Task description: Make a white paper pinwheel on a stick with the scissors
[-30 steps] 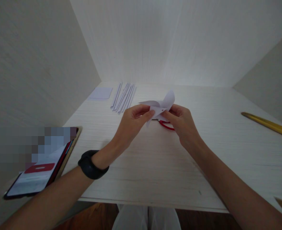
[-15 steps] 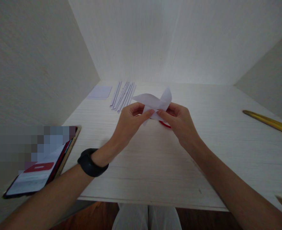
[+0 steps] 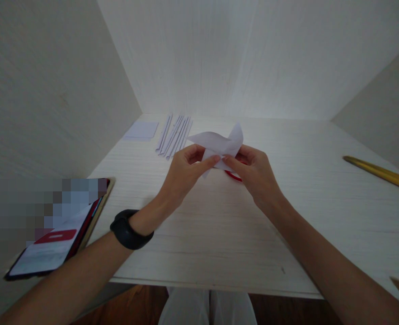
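A white paper pinwheel, its points curled up and folded inward, is held above the table between both hands. My left hand grips its left side, thumb on the front near the middle and fingers behind. On the other side, my right hand pinches the paper with its thumb close to the left thumb. Behind and below the right hand shows part of a red loop, perhaps a scissors handle; the rest is hidden.
Several rolled paper sticks lie at the back left beside flat paper sheets. A tablet leans at the left, near my left forearm. A gold-coloured long object lies at the right. White walls enclose the table.
The left thumb has slid slightly right toward the paper's middle. Otherwise the hands and the pinwheel hold nearly the same place.
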Motion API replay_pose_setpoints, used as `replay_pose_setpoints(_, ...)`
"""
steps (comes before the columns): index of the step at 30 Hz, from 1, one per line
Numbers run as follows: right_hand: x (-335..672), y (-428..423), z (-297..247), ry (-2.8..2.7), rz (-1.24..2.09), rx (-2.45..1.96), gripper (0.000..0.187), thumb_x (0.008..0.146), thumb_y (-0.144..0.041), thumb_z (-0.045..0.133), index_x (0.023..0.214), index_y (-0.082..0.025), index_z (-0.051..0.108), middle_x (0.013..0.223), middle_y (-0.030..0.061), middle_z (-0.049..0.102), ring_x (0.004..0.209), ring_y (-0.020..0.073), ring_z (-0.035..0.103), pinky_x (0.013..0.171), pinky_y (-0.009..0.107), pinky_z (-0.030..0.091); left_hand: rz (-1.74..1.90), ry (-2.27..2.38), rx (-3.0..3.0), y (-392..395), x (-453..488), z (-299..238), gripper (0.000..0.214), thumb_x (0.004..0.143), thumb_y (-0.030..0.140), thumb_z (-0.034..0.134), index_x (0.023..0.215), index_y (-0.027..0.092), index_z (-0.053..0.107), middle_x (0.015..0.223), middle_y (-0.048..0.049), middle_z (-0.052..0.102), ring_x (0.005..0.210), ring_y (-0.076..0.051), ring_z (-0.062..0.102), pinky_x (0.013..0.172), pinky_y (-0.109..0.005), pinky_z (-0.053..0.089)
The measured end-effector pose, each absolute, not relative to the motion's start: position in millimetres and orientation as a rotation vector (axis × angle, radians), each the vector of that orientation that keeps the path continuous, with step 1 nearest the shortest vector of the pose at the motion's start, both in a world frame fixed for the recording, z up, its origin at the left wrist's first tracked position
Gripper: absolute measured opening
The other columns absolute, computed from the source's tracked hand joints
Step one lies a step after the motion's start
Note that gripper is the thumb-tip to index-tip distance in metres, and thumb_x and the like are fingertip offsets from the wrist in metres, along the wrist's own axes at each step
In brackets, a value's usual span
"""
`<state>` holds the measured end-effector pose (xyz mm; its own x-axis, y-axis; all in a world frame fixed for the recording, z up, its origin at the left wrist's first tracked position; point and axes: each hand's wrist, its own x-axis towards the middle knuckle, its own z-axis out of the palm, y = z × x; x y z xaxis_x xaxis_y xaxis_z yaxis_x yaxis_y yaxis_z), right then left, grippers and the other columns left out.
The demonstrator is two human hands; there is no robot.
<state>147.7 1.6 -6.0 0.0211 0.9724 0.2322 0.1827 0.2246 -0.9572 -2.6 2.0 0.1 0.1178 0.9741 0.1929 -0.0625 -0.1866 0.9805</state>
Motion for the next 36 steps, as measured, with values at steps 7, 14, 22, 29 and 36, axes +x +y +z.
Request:
replay_pose_setpoints(7,149.2,1.6,-5.2,-1.469,0.842,-1.257,0.017,0.072,-0.030,0.062,0.079,-0.015,0.066,0.079,0.0055,0.067,0.077,0.0195,0.062,0.073,0.035,0.050,1.479,0.935,1.309,2.7,-4.7,7.3,0.028,0.087,0.043,0.053,0.104,0.025,0.064,0.102,-0.0046,0.068,0.093,-0.018,0.062,0.070,-0.026,0.049)
replay_pose_setpoints(14,147.2,0.6,-2.8,-1.528,0.835,-1.279,0.019,0.071,-0.029,0.060,0.083,-0.015,0.066,0.080,0.0046,0.067,0.077,0.0177,0.062,0.070,0.032,0.048,1.495,0.952,1.373,9.7,-6.9,5.8,0.018,0.080,0.039,0.064,0.079,0.022,0.066,0.091,-0.0014,0.068,0.081,-0.015,0.061,0.065,-0.024,0.046)
replay_pose_setpoints(22,147.8,1.0,-3.6,-1.569,0.828,-1.298,0.022,0.072,-0.029,0.060,0.086,-0.014,0.067,0.083,0.0062,0.069,0.078,0.0189,0.062,0.066,0.031,0.046,1.509,1.000,1.353,11.1,-6.9,4.7,0.017,0.070,0.031,0.073,0.076,0.020,0.061,0.095,-0.0010,0.066,0.067,-0.010,0.055,0.057,-0.021,0.043)
replay_pose_setpoints(29,147.3,1.0,-2.8,-1.562,0.841,-1.268,0.020,0.072,-0.028,0.060,0.086,-0.014,0.067,0.081,0.0057,0.068,0.077,0.0181,0.062,0.066,0.030,0.046,1.556,1.038,1.562,16.7,-12.5,-4.2,0.022,0.072,0.025,0.070,0.091,0.023,0.060,0.102,-0.0011,0.064,0.085,-0.015,0.061,0.071,-0.026,0.049)
replay_pose_setpoints(36,148.2,0.4,-2.5,-1.588,0.815,-1.286,0.021,0.072,-0.029,0.060,0.085,-0.014,0.067,0.080,0.0051,0.068,0.075,0.0175,0.060,0.066,0.031,0.046,1.595,1.240,1.841,13.7,-13.8,-2.7,0.027,0.075,0.026,0.071,0.099,0.026,0.059,0.119,-0.0030,0.058,0.118,-0.021,0.052,0.089,-0.033,0.047)
